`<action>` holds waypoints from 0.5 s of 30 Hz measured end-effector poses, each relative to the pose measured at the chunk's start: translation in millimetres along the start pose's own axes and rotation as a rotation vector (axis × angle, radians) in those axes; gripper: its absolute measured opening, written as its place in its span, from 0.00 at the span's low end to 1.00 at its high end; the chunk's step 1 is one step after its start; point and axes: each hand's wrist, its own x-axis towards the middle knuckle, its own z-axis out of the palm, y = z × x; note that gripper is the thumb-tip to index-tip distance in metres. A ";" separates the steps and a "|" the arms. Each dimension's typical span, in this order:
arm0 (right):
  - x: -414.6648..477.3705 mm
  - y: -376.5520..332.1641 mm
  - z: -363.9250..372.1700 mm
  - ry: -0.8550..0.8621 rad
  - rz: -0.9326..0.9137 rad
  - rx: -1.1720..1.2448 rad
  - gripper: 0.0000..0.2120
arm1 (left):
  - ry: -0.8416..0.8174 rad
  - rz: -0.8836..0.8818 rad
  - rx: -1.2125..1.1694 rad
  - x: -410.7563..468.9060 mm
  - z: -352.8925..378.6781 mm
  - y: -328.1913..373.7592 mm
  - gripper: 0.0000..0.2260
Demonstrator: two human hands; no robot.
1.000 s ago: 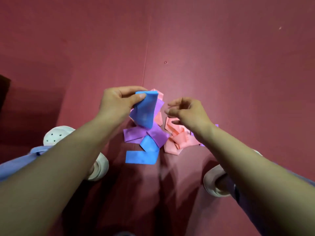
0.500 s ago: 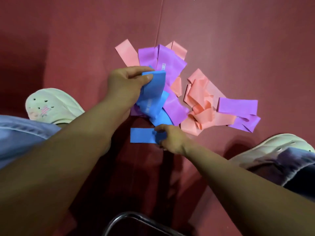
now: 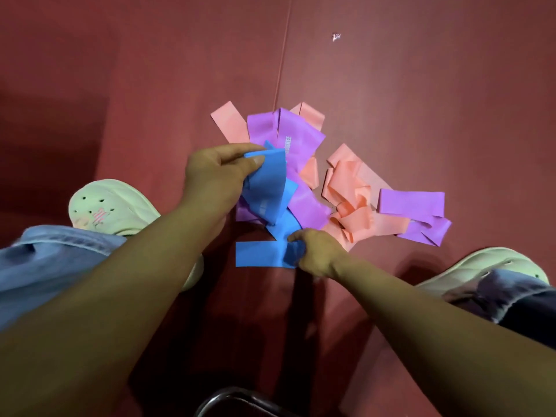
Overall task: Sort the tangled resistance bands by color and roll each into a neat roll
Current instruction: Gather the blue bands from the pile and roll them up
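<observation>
The pink-and-purple tangle (image 3: 349,191) sprawls just beyond both hands; the blue band (image 3: 267,191) runs over its near edge, long axis strung hand to hand. Left hand (image 3: 216,173) pinches the far end, raised; right hand (image 3: 316,251) grips the near end, down low.

Centre of frame: blue band (image 3: 267,188) is showing white lettering; purple bands (image 3: 301,136) are showing violet, one with white print; salmon-pink bands (image 3: 352,188) are showing plain. Floor (image 3: 421,85) is showing dark red throughout. Lower left: pale green shoe (image 3: 120,206) is bearing a pink striped star, beside light blue denim (image 3: 45,260).
</observation>
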 end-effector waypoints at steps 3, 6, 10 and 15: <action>6.6 -1.1 10.7 -0.005 0.015 -0.028 0.26 | 0.011 -0.020 0.004 0.5 -0.8 -10.7 0.09; 9.4 -5.1 13.4 0.073 0.026 -0.002 0.18 | 0.009 -0.037 0.023 0.8 -2.3 -16.2 0.09; 7.4 -18.1 -12.8 0.170 0.005 0.124 0.07 | 0.019 -0.034 0.011 -0.9 1.0 -5.4 0.11; -17.2 -46.1 -72.9 0.320 -0.001 0.035 0.27 | -0.007 0.019 -0.032 -20.4 7.1 36.3 0.11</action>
